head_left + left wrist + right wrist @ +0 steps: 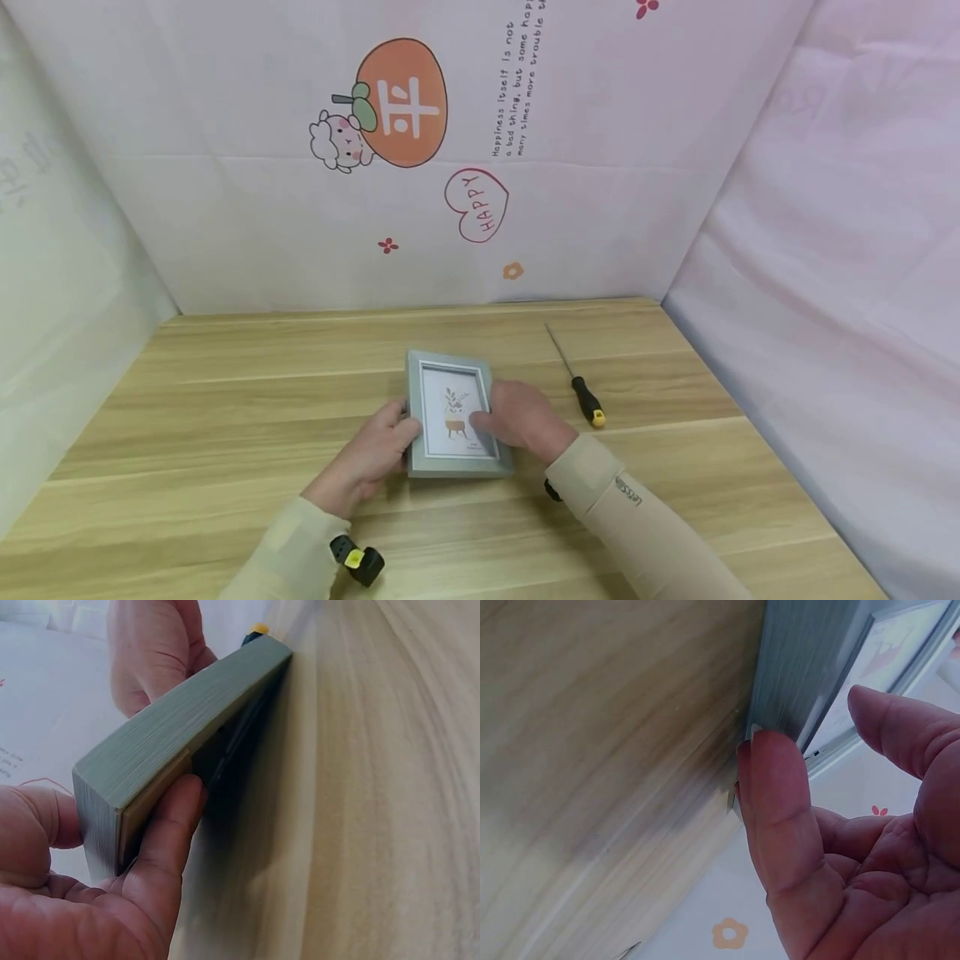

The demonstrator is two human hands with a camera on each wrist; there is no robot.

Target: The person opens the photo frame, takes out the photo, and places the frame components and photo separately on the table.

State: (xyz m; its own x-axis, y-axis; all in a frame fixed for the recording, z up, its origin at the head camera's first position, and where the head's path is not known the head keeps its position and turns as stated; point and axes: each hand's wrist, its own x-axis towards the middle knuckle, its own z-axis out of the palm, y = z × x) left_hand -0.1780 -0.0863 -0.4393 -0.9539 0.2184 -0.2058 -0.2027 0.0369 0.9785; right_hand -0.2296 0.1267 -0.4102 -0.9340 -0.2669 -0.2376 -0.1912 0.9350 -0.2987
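Both hands hold the grey picture frame [454, 415] on the desk [225, 400]: left hand [371, 457] pinches its left edge, right hand [525, 417] its right, steadying it; a screwdriver [577, 383] lies right of the frame.

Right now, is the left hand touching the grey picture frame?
Touching. In the left wrist view the left hand pinches the picture frame: thumb on its front face, fingers against its back edge.

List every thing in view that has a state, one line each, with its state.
Picture frame: face up, lifted off the table on at least its left side, gripped at both side edges.
Left hand: grips the frame's left edge.
Right hand: grips its right edge.
Screwdriver: lying flat, untouched.
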